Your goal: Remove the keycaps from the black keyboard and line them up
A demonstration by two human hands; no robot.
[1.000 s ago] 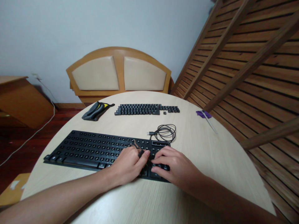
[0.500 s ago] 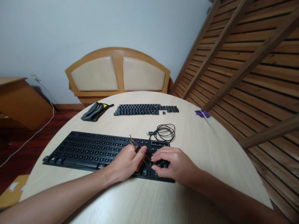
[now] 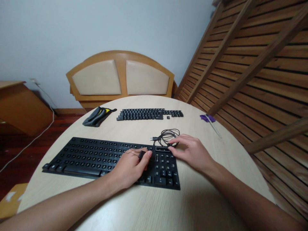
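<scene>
1. Black rectangular keyboard (image 3: 83, 154): lay flat on the near part of the table, most switches bare; the wide space bar and some caps at the near right corner were fitted.
2. Left hand (image 3: 131, 166): rested over the keyboard, closed around a black-handled thin wire puller (image 3: 141, 154), its wire pointing toward the number pad.
3. Right hand (image 3: 190, 148): at the keyboard's far right corner, thumb and fingertips pinching a small dark piece (image 3: 169, 145), apparently a keycap.
4. Step in hand, as judged: stripping keycaps. The next move seemed to call for setting the piece down without dropping it, the puller kept ready.
5. Ordered block of black plastic keycaps (image 3: 141, 114): beyond the keyboard, one single keycap (image 3: 168, 117) just apart.
6. Coiled black cable (image 3: 166, 136): partly behind the right fingers.
7. Black, grey and yellow pouch (image 3: 97, 117): far left.
8. Purple cloth (image 3: 205, 118): right, under a slim pale stick (image 3: 214, 126).
9. Surface: pale wood-grain, round-edged table (image 3: 231, 150).
10. Room: arched wooden headboard with cream panels (image 3: 123, 73), pale wall (image 3: 120, 25), brown slatted wooden panel (image 3: 240, 86), reddish floor (image 3: 64, 123).
</scene>
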